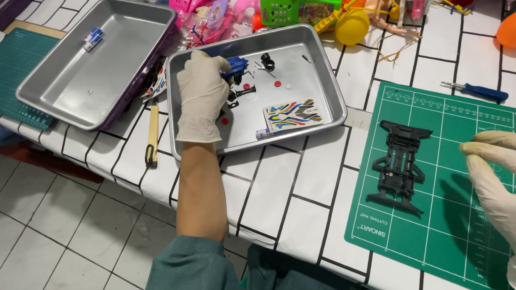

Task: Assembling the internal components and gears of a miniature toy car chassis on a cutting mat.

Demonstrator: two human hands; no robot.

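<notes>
Here the gloved left hand (pixel 202 95) reaches into the metal tray (pixel 330 85) at the middle of the table (pixel 306 206), its fingers closed on a blue toy car part (pixel 236 64) near the tray's far left corner. Small black parts (pixel 266 61) and red discs (pixel 277 83) lie loose on the tray floor, and a coloured sticker sheet (pixel 292 115) rests by its near edge. The gloved right hand (pixel 502 182) hovers over the right edge of the green cutting mat (pixel 444 224), fingers loosely curled and holding nothing. A black toy car chassis (pixel 401 163) lies on the mat's middle, apart from that hand. A 2nd tray (pixel 67 83) sits at the table's far left corner.
</notes>
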